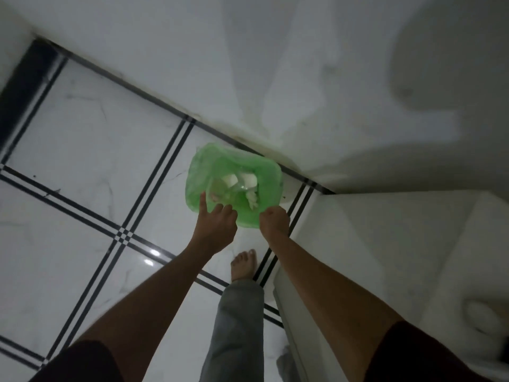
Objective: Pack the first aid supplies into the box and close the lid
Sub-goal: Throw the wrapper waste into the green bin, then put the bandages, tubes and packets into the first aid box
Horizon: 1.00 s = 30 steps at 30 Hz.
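Observation:
A bin lined with a green plastic bag (264,166) stands on the floor against the wall. Inside it lie white crumpled pieces (248,180) and clear wrapping. My left hand (216,223) hovers at the bin's near left rim, its index finger stretched out and the other fingers curled; nothing shows in it. My right hand (274,221) is a fist at the near right rim, seemingly pinching the green bag's edge. No first aid box or supplies are in view.
The floor is glossy white marble tile (91,139) with black double lines. A white wall (303,64) runs behind the bin. A white cabinet or counter (385,257) stands close on the right. My bare foot (243,264) and a grey trouser leg are below the hands.

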{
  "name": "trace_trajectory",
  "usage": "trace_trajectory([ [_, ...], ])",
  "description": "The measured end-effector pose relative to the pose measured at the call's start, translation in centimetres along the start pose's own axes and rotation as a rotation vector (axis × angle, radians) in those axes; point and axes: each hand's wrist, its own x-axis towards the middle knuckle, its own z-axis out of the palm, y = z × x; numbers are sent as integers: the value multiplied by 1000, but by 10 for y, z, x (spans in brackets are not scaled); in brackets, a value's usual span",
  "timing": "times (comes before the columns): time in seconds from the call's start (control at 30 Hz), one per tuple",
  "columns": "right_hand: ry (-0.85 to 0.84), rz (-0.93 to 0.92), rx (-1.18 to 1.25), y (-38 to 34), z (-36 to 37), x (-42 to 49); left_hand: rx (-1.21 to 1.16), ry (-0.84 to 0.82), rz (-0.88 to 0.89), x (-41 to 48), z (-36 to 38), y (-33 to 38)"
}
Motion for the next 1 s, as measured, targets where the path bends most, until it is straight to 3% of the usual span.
trace_trajectory([
  [0.33, 68, -532, -182, -4, -130, -178, -157, 303, -118, -84, -201, 67],
  [0.6, 288, -952, -267, 85, -282, -318, -241, 536, -17, -183, -330, 208],
  [0.77, 416, -984, -240, 153, -362, -355, -261, 606, 146, -209, -372, 304],
  [1.0, 478, -791, -129, 248, -413, -370, -277, 387, 293, -228, -366, 388],
])
